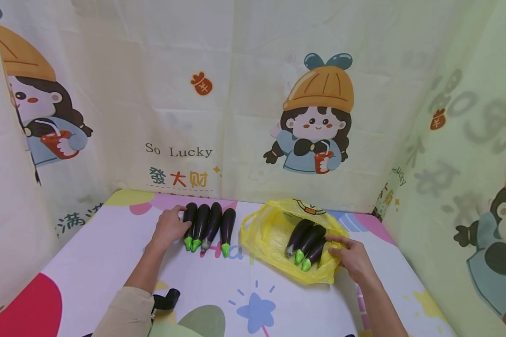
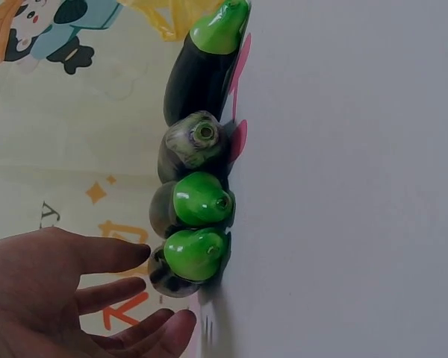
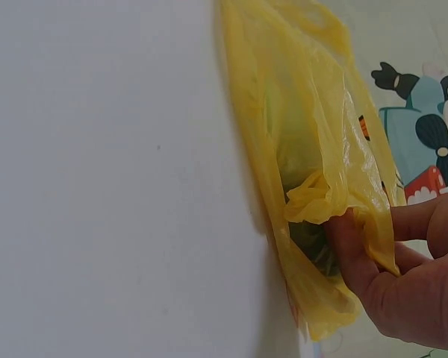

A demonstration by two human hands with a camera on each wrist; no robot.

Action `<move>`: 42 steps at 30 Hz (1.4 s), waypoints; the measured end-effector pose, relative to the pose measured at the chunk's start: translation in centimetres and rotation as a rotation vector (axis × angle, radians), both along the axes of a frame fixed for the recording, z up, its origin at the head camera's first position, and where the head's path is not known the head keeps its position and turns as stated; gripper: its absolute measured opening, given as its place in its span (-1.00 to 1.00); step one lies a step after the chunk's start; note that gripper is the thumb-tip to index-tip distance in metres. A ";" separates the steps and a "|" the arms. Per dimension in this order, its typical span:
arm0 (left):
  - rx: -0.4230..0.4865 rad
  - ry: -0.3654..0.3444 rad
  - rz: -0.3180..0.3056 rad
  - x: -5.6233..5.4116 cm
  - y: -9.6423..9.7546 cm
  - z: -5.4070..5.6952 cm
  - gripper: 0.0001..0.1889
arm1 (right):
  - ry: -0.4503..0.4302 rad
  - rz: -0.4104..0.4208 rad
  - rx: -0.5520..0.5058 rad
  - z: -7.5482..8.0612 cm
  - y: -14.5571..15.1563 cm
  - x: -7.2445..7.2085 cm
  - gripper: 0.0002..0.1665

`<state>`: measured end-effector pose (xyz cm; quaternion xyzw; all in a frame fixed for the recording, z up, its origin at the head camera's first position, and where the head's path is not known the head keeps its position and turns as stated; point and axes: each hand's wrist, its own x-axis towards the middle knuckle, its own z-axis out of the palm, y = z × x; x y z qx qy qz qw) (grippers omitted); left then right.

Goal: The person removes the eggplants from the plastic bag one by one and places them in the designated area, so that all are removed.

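Several dark purple eggplants with green stem ends lie side by side, stems toward me, left of centre in the head view; the leftmost eggplant (image 1: 189, 225) is beside my left hand (image 1: 171, 228). In the left wrist view that hand (image 2: 67, 298) has its fingers spread and loosely bent, fingertips right at the nearest eggplant (image 2: 194, 255). To the right, a yellow plastic bag (image 1: 263, 243) lies with its mouth toward me and three eggplants inside. My right hand (image 1: 354, 257) pinches the bag's right edge; in the right wrist view its fingers hook through the crumpled yellow plastic (image 3: 306, 134).
A rightmost eggplant (image 1: 227, 231) in the row stands slightly apart, between the others and the bag. The table (image 1: 202, 285) has a printed cover, and patterned cloth walls (image 1: 244, 117) close it in at the back and sides. A black strap piece (image 1: 167, 299) is at my left sleeve.
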<state>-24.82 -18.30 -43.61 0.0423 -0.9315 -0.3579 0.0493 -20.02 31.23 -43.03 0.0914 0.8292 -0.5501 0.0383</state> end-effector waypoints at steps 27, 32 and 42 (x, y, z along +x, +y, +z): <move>0.076 0.299 -0.294 0.9 6.0 2.7 -0.78 | -0.006 0.007 -0.016 0.0 0.3 0.2 -0.47; 0.081 0.256 -0.423 1.8 9.0 2.7 -0.76 | -0.010 0.014 -0.023 0.0 0.3 0.3 -0.47; 0.000 0.162 -0.706 1.6 15.5 2.8 -0.74 | -0.010 0.013 -0.004 0.4 0.3 -0.1 -0.49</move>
